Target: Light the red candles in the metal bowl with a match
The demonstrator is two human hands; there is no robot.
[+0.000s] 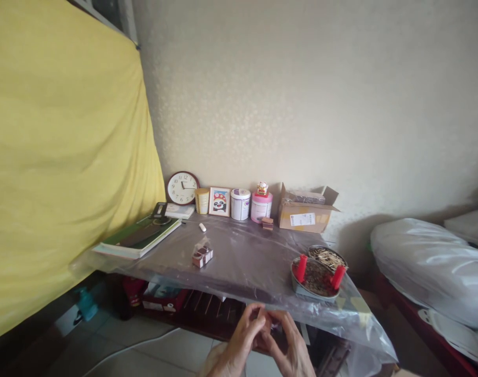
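While I am watching from afar, small brownish piece [266, 323] is sitting between fingertips, mostly hidden, just in front of near edge of surface [242, 256]. Grip: left hand [242, 332] and right hand [288, 340] both pinching it. Ahead-left, bundle of small boxes [202, 257] is resting; ahead-right, tin with red tubes [316, 278] is standing beside matchstick tin [327, 258]. Farther back, clock [182, 188] is leaning on wall, open carton [304, 215] standing right.
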